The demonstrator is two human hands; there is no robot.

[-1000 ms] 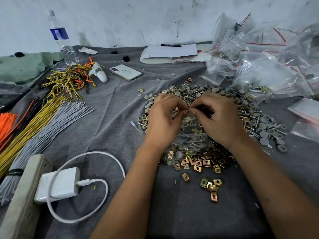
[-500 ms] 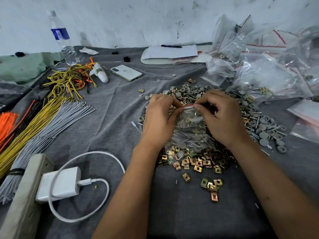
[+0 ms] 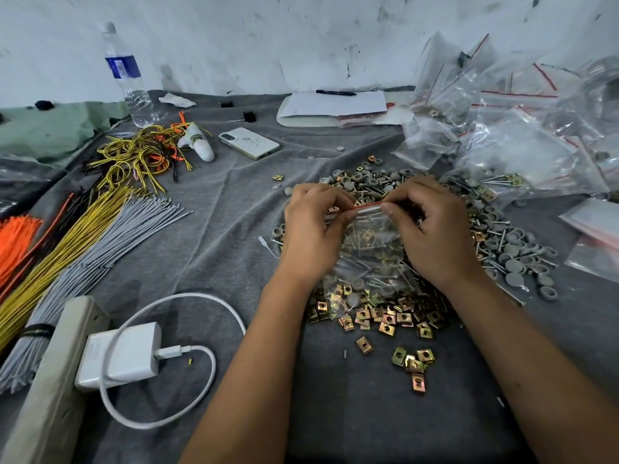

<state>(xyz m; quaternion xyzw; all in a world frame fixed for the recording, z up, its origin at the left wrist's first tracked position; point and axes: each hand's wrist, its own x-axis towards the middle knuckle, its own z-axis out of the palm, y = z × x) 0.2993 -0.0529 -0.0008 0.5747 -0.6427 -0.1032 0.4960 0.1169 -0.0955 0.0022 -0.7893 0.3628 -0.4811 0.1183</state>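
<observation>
A small clear zip bag (image 3: 370, 252) with a red strip along its top holds screws, brass clips and grey caps. It hangs above a heap of loose hardware (image 3: 502, 236) on the grey cloth. My left hand (image 3: 313, 232) pinches the bag's top edge at its left end. My right hand (image 3: 432, 229) pinches the same edge at its right end. Several brass square clips (image 3: 385, 319) lie under and in front of the bag.
A pile of clear bags (image 3: 522, 135) fills the back right. On the left lie wire bundles (image 3: 67, 242), a power strip (image 3: 50, 380) with a white charger (image 3: 124, 353), a phone (image 3: 249, 143), a water bottle (image 3: 129, 78) and a notepad (image 3: 335, 105).
My two hands have drawn apart along the bag's top edge, and the red strip now shows between them. The bag has risen slightly and hangs more stretched.
</observation>
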